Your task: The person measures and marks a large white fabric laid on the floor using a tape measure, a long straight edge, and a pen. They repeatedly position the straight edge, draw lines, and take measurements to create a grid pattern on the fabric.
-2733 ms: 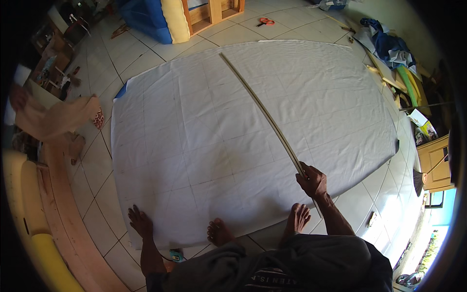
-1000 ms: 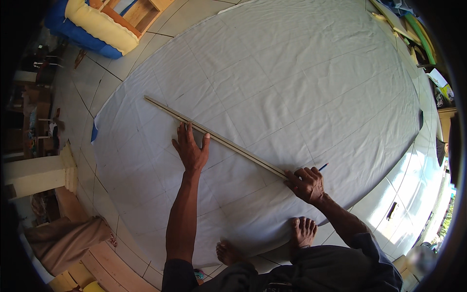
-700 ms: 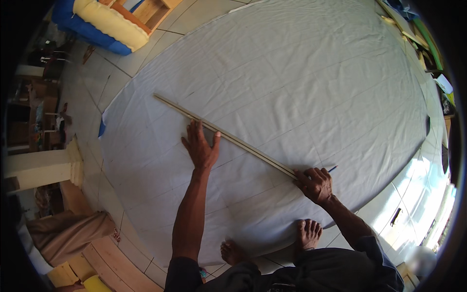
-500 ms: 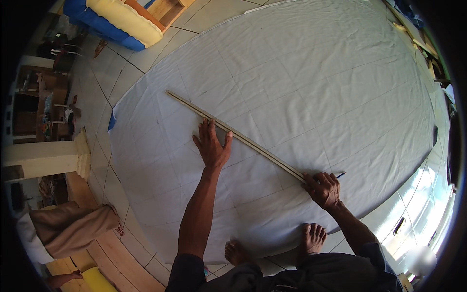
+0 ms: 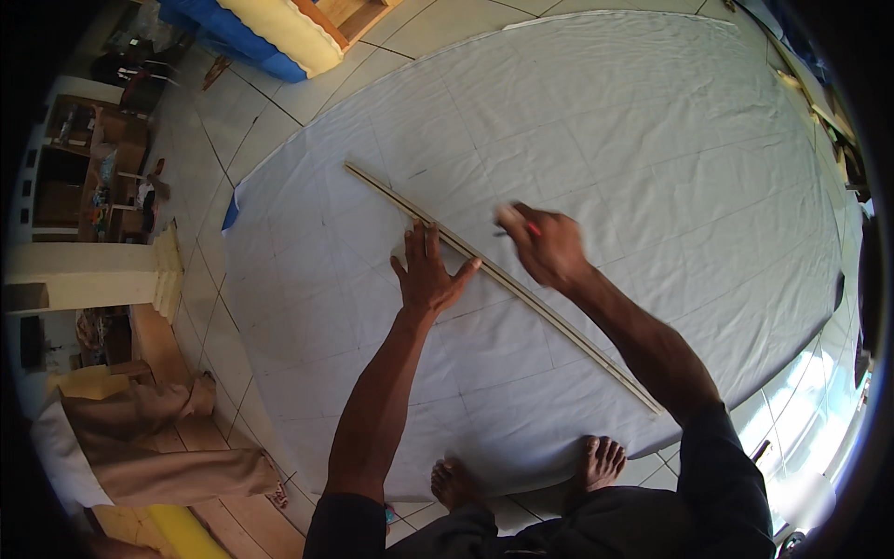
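A long, narrow, straight pale strip [image 5: 568, 328] lies diagonally across a large light-grey cloth [image 5: 689, 233] spread on the floor. My left hand [image 5: 430, 278] is open with its fingers spread, its fingertips and thumb resting on the strip left of its middle. Just beyond the strip, my right hand [image 5: 551, 247] is closed around a slim pen [image 5: 533, 229] with a red part showing. That hand is blurred by motion, and whether the pen's tip meets the cloth cannot be made out. Faint lines in a grid show on the cloth.
My bare feet [image 5: 601, 459] are at the cloth's near edge, on pale floor tiles [image 5: 219, 196]. At the far left stands furniture with blue and cream cushions [image 5: 279, 33]. Another person's brown-clothed legs [image 5: 158, 447] are at the lower left, and wooden pieces [image 5: 833, 121] at the far right.
My right hand has left the strip's near right end and moved up and left, past the strip, with the pen. My left hand stays on the strip. The person at left has shifted.
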The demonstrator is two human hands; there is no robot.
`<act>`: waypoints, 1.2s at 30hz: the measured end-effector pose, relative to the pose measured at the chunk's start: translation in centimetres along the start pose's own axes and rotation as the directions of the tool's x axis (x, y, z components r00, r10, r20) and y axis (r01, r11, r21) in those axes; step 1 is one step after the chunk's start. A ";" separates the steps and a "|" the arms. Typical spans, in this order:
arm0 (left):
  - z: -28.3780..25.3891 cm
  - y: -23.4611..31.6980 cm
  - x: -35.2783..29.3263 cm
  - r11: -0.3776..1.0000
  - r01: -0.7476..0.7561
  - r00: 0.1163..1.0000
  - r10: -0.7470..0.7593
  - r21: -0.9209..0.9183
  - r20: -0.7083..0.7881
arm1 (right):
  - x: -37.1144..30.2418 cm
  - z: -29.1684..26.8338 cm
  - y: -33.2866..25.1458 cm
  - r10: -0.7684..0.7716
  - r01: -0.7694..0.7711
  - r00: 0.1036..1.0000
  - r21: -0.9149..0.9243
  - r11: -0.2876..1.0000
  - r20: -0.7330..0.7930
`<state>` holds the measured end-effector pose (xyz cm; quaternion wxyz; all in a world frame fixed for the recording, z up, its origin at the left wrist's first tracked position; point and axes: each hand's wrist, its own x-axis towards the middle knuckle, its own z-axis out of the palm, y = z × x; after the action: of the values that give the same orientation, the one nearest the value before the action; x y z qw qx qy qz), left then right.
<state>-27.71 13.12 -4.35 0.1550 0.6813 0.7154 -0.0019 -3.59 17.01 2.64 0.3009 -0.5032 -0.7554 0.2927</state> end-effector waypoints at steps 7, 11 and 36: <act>-0.8 0.8 0.1 0.998 0.031 0.997 -0.034 0.051 0.073 | 13.8 13.4 -1.8 0.029 -0.048 0.997 0.275 0.960 0.073; -0.7 0.7 0.0 0.997 0.052 0.996 -0.056 0.057 0.072 | 14.7 14.6 -1.9 0.025 -0.055 0.986 0.180 0.982 0.165; -2.9 -3.9 -6.5 0.884 -0.466 0.877 0.465 0.021 -0.122 | -23.3 -5.3 -5.7 0.092 -0.092 0.995 -0.003 0.996 -0.037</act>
<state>-31.96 7.12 -0.88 0.1095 0.8312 0.5390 0.0810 4.28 -5.91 6.61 0.2999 -0.5436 -0.7263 0.2952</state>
